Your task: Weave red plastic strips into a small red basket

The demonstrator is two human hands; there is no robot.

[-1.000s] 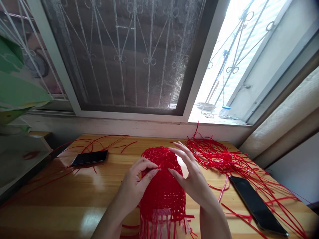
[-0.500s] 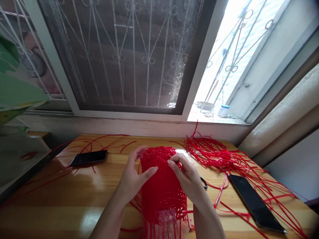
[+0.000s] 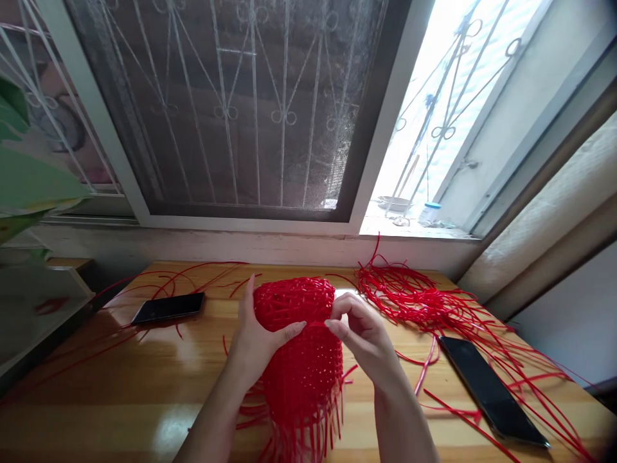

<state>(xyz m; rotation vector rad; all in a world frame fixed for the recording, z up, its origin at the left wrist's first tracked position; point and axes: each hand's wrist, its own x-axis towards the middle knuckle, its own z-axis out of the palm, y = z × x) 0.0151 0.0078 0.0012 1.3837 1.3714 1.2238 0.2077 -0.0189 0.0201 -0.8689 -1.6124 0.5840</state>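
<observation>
A red woven basket (image 3: pixel 306 370) of narrow plastic-looking strips is held in front of me over the table, with loose strip ends hanging from its lower edge. My left hand (image 3: pixel 255 347) grips its left side, the thumb lying across the front and the fingers around the far side. At the right side, my right hand (image 3: pixel 364 337) pinches thumb to forefinger on what looks like a thin red strip (image 3: pixel 317 323) running across the weave. The fingertips hide the strip's end.
A heap of loose red strips (image 3: pixel 409 292) spreads over the right of the wooden table (image 3: pixel 144 399). One dark phone (image 3: pixel 489 389) lies to the right, another phone (image 3: pixel 168 308) to the left on some strips. A barred window (image 3: pixel 250 218) stands behind the table.
The basket has shifted a little to the left and tilted, so more of its upper end shows. My right hand stays pinched beside it; my left thumb still rests across the front.
</observation>
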